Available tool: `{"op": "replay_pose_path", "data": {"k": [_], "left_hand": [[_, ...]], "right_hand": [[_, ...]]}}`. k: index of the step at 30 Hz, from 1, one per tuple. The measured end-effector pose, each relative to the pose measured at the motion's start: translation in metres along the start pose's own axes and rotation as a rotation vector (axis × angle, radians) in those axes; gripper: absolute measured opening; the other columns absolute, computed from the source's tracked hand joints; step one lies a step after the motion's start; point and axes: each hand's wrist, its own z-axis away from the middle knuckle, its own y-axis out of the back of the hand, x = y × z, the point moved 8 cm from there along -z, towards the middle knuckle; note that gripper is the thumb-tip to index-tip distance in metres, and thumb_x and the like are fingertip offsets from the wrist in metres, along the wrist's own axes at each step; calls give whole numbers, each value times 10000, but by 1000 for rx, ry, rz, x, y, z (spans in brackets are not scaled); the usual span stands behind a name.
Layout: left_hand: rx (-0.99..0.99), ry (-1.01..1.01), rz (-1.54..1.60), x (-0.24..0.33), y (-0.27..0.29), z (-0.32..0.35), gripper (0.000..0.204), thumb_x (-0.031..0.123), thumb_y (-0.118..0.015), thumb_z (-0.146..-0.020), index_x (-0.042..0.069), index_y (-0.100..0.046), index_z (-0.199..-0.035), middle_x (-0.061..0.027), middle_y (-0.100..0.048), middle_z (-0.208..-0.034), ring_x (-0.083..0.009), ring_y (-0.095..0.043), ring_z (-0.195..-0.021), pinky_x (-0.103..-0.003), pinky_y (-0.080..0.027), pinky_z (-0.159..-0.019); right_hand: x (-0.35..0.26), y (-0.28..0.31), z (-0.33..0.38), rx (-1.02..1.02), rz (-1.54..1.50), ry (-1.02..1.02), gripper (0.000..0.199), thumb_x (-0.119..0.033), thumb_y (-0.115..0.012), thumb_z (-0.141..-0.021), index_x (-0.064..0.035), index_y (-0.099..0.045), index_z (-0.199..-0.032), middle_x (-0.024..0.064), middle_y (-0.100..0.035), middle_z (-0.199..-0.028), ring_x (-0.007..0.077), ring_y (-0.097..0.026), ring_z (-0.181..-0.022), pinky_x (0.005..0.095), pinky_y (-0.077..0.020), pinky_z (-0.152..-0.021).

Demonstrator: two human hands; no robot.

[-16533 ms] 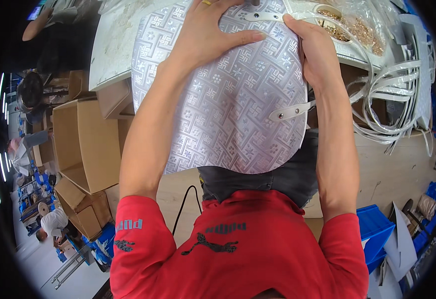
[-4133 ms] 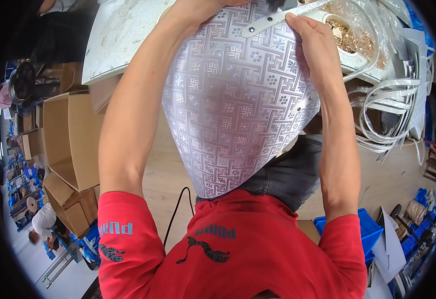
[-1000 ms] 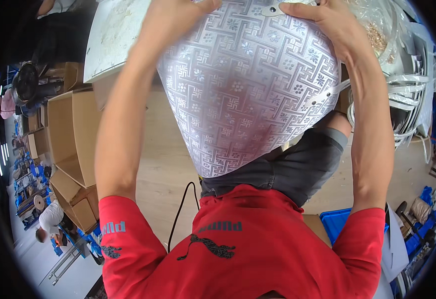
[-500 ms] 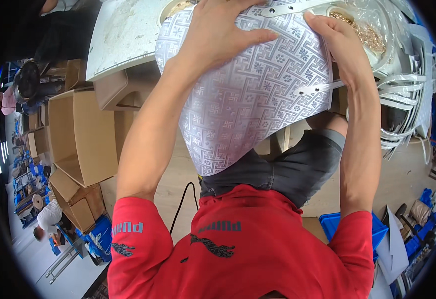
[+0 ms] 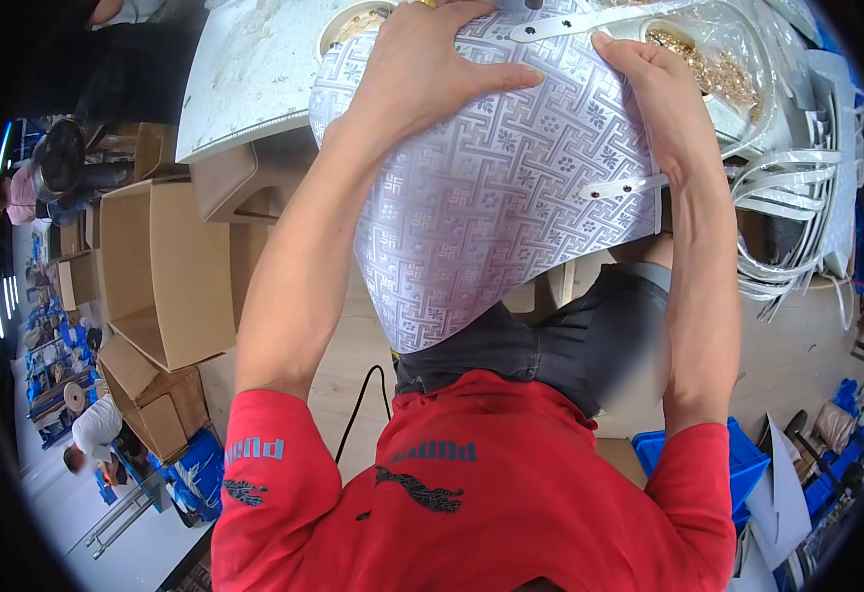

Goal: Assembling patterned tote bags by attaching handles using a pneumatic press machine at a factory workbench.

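Observation:
A silvery-white patterned sheet [image 5: 481,217] lies curved over the table edge and hangs down to my lap. My left hand [image 5: 422,74] rests flat on its upper left part, thumb stretched out; its far fingertips are partly cut off by the frame. At the sheet's right edge my right hand [image 5: 661,94] is closed, thumb on top and fingers curled, gripping that edge. A white strap [image 5: 560,25] with dark rivets lies across the top of the sheet. A second riveted strap end [image 5: 609,187] sits lower, running under my right wrist.
Gold-coloured small metal parts [image 5: 718,74] lie in clear plastic at the right of the white table [image 5: 244,74]. A round bowl [image 5: 348,25] stands behind the sheet. White straps [image 5: 787,197] hang in a bundle at right. Cardboard boxes [image 5: 190,266] stand left, a blue crate [image 5: 743,459] lower right.
My right hand has shifted slightly left and down along the sheet's edge. The sheet and its straps have moved a little; my left hand keeps nearly the same place.

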Motion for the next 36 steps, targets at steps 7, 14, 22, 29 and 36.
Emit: {"op": "replay_pose_path", "data": {"k": [7,14,22,29,36], "left_hand": [[60,-44,-122,14,33,45,779,329,-919,-706,28,-628,-1362,-193,-589,-1393,-287,-631,-1219,-373,-496,-1044],[-230,109,48,2,93,78,1044,246,-985,-569,85,-528,-1494,-158,-571,-1444,-305,-579,-1299,-395,-416,-1139],[-266,250,316,5,161,126,968,149,-986,-574,35,-567,-1439,-107,-674,-1284,-202,-627,-1164,-320,-465,-1048],[156,324,377,-4,266,176,1039,216,-1014,-526,-6,-555,-1432,-85,-670,-1264,-174,-631,-1132,-294,-475,-1012],[484,284,150,15,361,257,1190,367,-1008,-535,-29,-452,-1510,-155,-615,-1343,-247,-602,-1218,-357,-453,-1069]], "right_hand": [[-6,-31,46,-84,25,9,281,-296,-645,-1031,-34,-713,-958,-32,-660,-790,25,-561,-678,224,-430,-612],[-59,-105,117,-231,231,516,299,-275,-610,-1031,-14,-685,-906,35,-608,-657,144,-529,-601,337,-436,-565],[-67,-58,173,126,240,732,206,-185,-622,-1038,-2,-687,-1106,33,-713,-990,100,-642,-907,243,-508,-815],[27,-132,164,-405,-564,60,635,-114,-669,-966,-7,-391,-1526,127,-591,-1384,232,-588,-1269,347,-436,-1093],[-52,-213,175,-598,-658,200,602,-43,-669,-940,20,-406,-1478,142,-604,-1350,221,-595,-1246,358,-453,-1080]]}}
